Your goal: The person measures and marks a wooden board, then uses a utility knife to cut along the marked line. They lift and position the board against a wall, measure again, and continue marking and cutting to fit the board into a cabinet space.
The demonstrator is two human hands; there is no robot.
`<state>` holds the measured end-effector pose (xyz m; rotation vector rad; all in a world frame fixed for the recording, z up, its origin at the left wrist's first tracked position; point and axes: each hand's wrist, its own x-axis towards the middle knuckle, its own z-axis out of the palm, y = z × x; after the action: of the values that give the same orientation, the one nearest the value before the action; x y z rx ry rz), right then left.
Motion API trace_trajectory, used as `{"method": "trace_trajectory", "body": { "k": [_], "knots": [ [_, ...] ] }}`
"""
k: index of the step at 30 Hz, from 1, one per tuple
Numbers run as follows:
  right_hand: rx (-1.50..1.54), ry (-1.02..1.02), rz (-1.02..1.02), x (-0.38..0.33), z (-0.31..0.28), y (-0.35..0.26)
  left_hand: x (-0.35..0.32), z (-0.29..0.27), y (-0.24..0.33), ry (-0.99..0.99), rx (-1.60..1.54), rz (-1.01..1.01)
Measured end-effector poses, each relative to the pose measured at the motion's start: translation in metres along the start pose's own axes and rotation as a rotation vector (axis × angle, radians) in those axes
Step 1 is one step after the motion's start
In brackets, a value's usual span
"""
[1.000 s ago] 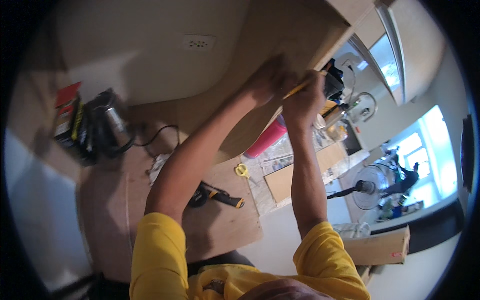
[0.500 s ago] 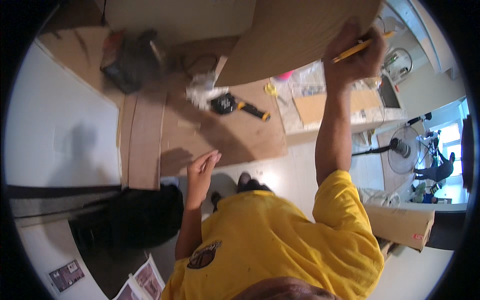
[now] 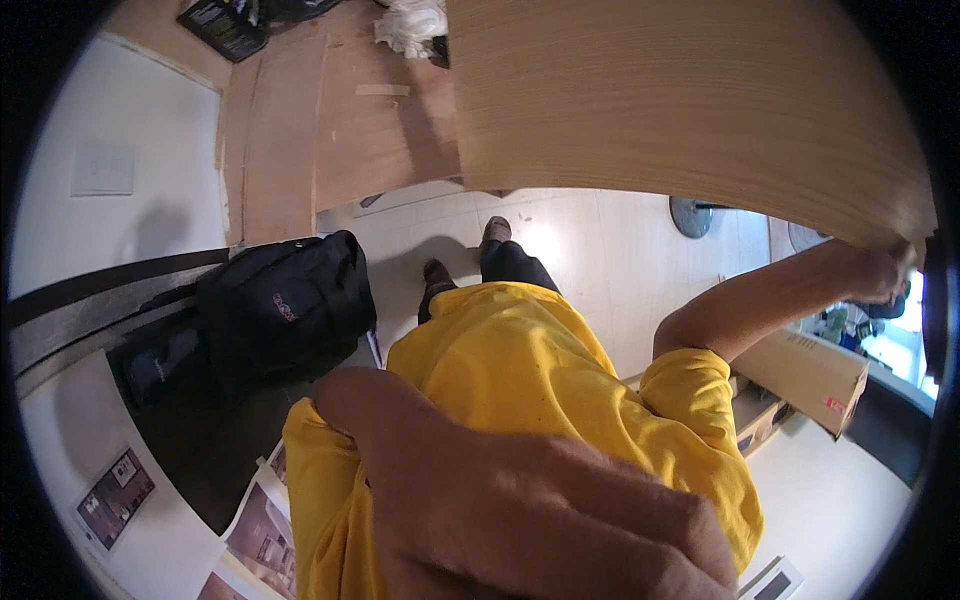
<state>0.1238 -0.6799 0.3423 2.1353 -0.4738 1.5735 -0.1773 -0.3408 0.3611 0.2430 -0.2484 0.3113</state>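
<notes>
A large wood-grain panel fills the upper right, its lower edge curving across the view. My right hand, its fingers curled, is at the panel's lower right corner and appears to grip it. No pencil can be made out in that hand now. My left hand is raised very close to the camera, with its back showing. The left fingers are bent and held together; their tips are hidden, and so is anything they hold.
A brown board surface bears a crumpled white plastic bag. On the left stands a black bag; printed pictures lie below it. At right are a cardboard box and a round dark base on the pale floor.
The wood panel reaches lower and farther right. My right hand has moved down and right with its corner. My left hand has risen from beside the board up to the camera.
</notes>
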Motion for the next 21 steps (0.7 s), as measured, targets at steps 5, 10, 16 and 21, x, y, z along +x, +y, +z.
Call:
{"method": "trace_trajectory", "body": {
  "k": [5, 10, 16, 21],
  "knots": [
    [0.868, -0.103, 0.415, -0.14, 0.11, -0.011, 0.011, 0.022, -0.038, 0.104, 0.083, 0.245],
    [1.149, -0.479, 0.666, -0.33, 0.16, -0.046, 0.029, -0.109, -0.019, -0.604, 0.755, -0.157],
    [1.324, -0.949, 1.28, -0.38, 0.152, -0.034, 0.02, -0.255, -0.055, 0.264, 2.341, -0.092],
    [1.688, -1.202, 1.529, -0.352, 0.15, -0.017, -0.006, -0.337, -0.064, 1.167, 2.326, -0.037]
  ]
}}
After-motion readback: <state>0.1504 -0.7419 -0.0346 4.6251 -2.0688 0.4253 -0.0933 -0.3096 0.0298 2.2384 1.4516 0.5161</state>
